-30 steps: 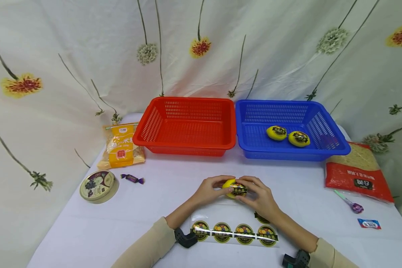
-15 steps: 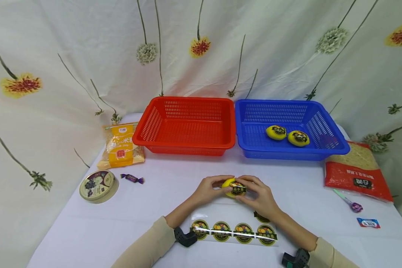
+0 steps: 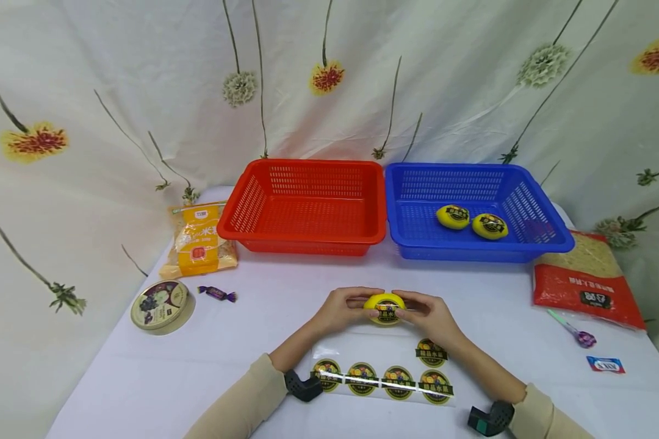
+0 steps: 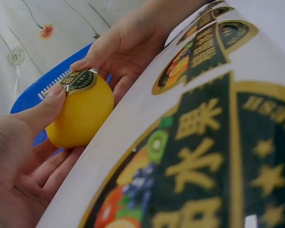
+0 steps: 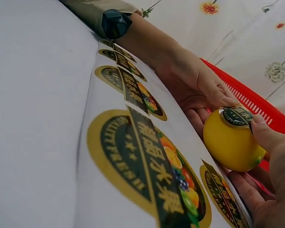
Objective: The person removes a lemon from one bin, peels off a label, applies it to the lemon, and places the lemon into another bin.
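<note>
A yellow lemon with a round dark label on top is held just above the white table between both hands. My left hand grips its left side, thumb on the label edge. My right hand grips its right side, thumb also on the label. The same lemon fills both wrist views. A clear sticker sheet with several round fruit labels lies right in front of the hands.
An empty red basket and a blue basket holding two labelled lemons stand behind. A snack bag, round tin and candy lie left; a red bag, a wrapped sweet and a small packet lie right.
The lemon has turned so its label faces up and forward. My right hand has slid off the top to the lemon's right side, uncovering another label on the sheet.
</note>
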A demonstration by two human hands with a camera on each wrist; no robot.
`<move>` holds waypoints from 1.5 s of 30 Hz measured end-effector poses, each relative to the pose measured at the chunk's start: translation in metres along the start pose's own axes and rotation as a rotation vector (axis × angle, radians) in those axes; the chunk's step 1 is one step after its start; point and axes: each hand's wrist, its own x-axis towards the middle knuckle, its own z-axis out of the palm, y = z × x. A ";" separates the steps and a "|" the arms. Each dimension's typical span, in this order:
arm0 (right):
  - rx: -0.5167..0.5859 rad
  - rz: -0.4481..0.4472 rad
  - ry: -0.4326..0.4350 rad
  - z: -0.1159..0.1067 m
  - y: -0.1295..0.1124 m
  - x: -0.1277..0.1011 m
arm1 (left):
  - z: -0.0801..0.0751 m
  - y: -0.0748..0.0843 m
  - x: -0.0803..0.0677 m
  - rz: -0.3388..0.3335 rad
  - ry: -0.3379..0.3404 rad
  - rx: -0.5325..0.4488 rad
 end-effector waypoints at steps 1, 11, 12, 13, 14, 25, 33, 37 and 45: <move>-0.007 -0.001 -0.004 -0.001 0.000 0.001 | -0.001 0.000 0.000 -0.013 -0.006 -0.009; -0.016 -0.019 -0.023 0.000 -0.026 -0.002 | -0.005 -0.006 0.002 0.030 -0.035 -0.024; -0.015 -0.024 -0.019 0.000 -0.026 -0.002 | -0.005 -0.006 0.002 0.054 -0.028 -0.028; -0.012 -0.031 -0.017 0.000 -0.026 -0.002 | -0.003 -0.006 0.002 0.088 -0.024 -0.025; -0.009 -0.039 -0.013 0.001 -0.026 -0.002 | -0.002 -0.006 0.001 0.124 -0.014 0.001; -0.006 -0.064 -0.004 0.000 -0.010 0.001 | 0.011 0.003 0.000 0.356 0.107 0.550; -0.035 -0.006 -0.110 -0.015 0.007 0.004 | 0.011 0.005 -0.001 0.348 0.108 0.569; 0.028 -0.030 -0.007 -0.026 0.002 0.003 | 0.010 0.006 -0.001 0.326 0.092 0.553; 0.128 -0.091 0.697 -0.061 -0.021 0.009 | 0.008 0.002 0.000 0.356 0.078 0.500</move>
